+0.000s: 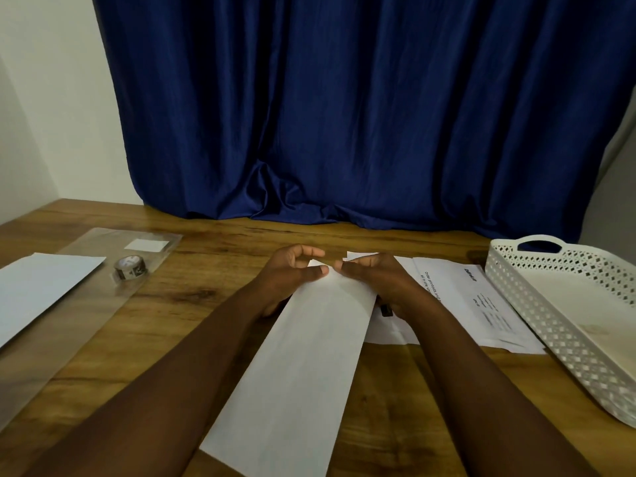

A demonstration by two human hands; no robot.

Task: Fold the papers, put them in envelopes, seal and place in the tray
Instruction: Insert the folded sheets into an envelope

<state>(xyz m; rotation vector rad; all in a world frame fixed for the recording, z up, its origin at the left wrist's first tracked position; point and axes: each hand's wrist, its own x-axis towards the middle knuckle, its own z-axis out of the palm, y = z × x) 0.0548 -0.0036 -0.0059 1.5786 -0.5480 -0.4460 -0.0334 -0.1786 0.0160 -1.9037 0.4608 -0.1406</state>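
A long white folded paper (303, 366) lies lengthwise on the wooden table between my forearms. My left hand (292, 273) pinches its far left corner, thumb on top. My right hand (371, 277) pinches the far right corner, thumb on top as well. To the right lies a stack of printed papers (481, 304), partly under my right wrist. A white perforated tray (564, 315) stands at the far right and holds one pale sheet or envelope. At the left lies a white envelope (41, 287).
A roll of tape (130, 267) rests on a clear plastic sleeve (103, 304) at the left. A dark blue curtain (344, 115) hangs behind the table and drapes onto its far edge. A small dark object (386, 310) shows under my right wrist.
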